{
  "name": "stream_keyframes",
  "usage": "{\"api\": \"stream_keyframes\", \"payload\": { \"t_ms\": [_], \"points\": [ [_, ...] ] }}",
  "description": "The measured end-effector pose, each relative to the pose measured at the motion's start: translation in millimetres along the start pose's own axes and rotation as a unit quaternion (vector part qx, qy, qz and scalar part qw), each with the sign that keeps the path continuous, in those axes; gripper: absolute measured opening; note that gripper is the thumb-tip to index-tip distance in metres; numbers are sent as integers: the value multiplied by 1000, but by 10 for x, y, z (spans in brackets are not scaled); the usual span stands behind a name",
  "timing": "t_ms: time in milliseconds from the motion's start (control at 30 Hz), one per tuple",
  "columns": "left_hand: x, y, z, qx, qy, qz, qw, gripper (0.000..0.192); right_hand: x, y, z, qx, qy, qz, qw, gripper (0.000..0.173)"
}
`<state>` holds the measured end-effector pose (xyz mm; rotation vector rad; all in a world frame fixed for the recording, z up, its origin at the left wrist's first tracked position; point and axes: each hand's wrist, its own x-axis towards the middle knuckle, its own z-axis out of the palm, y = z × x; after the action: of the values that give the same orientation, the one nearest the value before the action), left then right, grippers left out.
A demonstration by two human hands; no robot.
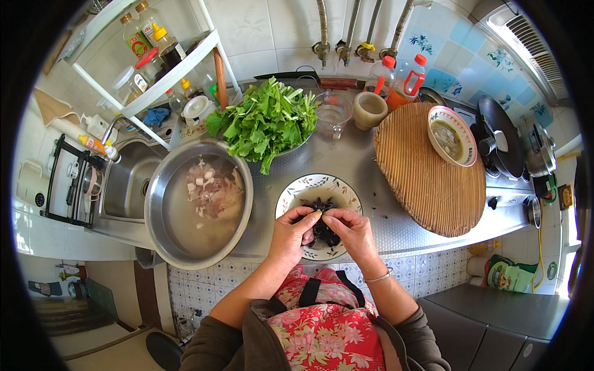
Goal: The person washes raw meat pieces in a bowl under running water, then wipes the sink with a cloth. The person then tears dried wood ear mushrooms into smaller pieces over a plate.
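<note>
A white bowl with a leaf-patterned rim [297, 187] sits at the counter's front edge. Cloudy water and dark pieces that look like wood ear fungus [327, 237] fill it. Over the bowl, my left hand [293, 232] and my right hand [353, 232] meet at the fingertips. Thumb and forefinger of each pinch a small dark piece, mostly hidden by the fingers. To the left stands a large steel basin [153, 218] holding murky water and pale pink raw meat [216, 192].
Leafy greens [274, 120] are heaped behind the bowl, near a glass jug [333, 113] and a stone mortar [370, 110]. A round slatted wooden board [417, 185] carries a patterned bowl of liquid [450, 137]. A sink [127, 181] lies left; a wok [499, 134] sits far right.
</note>
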<state>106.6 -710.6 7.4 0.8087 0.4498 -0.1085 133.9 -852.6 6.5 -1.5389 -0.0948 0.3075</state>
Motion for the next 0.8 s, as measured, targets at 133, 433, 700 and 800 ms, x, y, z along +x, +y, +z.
{"api": "stream_keyframes", "payload": {
  "t_ms": [133, 433, 700, 800],
  "points": [
    [-12, -2, 1, 5, -10, -4, 1000, 10, 2, -12, -3, -34, 1, 16, 999, 16],
    [23, -61, -85, 26, -16, -31, 999, 17, -3, -11, 6, -47, -1, 39, 998, 13],
    [20, -87, -79, 120, -93, -112, 982, 28, -69, 102, 17, -186, -40, -50, 981, 15],
    [79, -192, -202, 153, -80, -60, 983, 22, -106, 54, 21, -236, -48, -69, 968, 14]
  ]
}}
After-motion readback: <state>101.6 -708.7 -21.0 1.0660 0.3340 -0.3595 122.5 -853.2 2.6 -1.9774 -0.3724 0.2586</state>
